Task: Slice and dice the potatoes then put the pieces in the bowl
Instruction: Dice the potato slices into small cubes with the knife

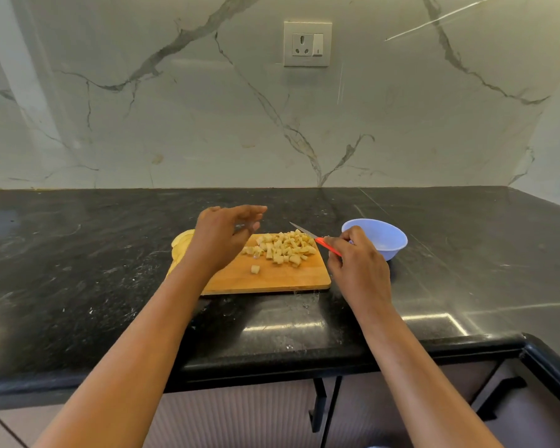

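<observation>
A wooden cutting board (272,278) lies on the black counter. A heap of diced potato pieces (283,247) covers its far right part, and one loose piece (255,269) sits nearer the middle. Several potato slices (179,243) stick out at the board's far left, partly hidden by my left arm. My left hand (222,236) hovers over the board's left half, fingers apart and holding nothing. My right hand (358,263) grips the red handle of a knife (306,232) whose blade points left above the dice. A light blue bowl (382,232) stands right of the board; it looks empty.
The black stone counter (78,270) runs to a marble wall with a power socket (307,43). The counter's front edge and cabinet fronts (240,415) are below my arms. A side wall closes the corner at the far right.
</observation>
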Action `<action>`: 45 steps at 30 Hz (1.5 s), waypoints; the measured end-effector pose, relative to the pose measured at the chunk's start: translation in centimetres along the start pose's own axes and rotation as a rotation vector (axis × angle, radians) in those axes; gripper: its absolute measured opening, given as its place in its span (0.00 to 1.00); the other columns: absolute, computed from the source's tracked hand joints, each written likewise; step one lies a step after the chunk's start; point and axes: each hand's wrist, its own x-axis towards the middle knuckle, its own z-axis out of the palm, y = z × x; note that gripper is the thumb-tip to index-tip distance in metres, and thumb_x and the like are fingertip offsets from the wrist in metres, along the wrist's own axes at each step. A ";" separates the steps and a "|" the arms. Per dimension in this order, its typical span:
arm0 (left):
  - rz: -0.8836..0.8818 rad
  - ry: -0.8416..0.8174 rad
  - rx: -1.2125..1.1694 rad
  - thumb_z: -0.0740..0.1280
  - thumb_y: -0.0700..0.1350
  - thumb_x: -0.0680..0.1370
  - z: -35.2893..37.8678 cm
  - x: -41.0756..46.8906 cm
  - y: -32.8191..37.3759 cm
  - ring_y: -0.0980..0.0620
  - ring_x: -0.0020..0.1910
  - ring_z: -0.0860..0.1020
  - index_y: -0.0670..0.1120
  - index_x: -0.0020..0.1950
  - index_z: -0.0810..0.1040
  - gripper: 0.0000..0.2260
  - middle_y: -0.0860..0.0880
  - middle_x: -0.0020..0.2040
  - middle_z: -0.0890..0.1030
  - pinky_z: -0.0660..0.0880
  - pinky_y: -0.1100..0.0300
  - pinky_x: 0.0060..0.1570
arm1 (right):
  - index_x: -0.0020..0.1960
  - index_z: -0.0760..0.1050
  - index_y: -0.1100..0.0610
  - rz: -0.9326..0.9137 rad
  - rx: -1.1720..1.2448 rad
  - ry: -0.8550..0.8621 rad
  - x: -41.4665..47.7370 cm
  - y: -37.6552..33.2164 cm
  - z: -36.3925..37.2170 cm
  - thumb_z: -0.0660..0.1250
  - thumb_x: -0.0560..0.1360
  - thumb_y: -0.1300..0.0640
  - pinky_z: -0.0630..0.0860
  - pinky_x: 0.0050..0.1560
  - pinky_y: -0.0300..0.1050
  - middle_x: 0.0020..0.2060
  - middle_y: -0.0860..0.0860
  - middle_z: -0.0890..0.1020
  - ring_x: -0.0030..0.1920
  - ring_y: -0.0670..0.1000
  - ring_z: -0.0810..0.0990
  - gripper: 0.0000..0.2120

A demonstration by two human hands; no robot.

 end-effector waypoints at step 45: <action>-0.262 -0.365 0.259 0.65 0.49 0.79 4.5 4.4 0.6 0.53 0.55 0.77 0.52 0.61 0.79 0.11 0.52 0.57 0.81 0.70 0.50 0.63 | 0.60 0.79 0.56 0.126 0.077 -0.091 0.3 0.3 -0.2 0.68 0.75 0.61 0.64 0.33 0.34 0.46 0.50 0.74 0.38 0.46 0.71 0.14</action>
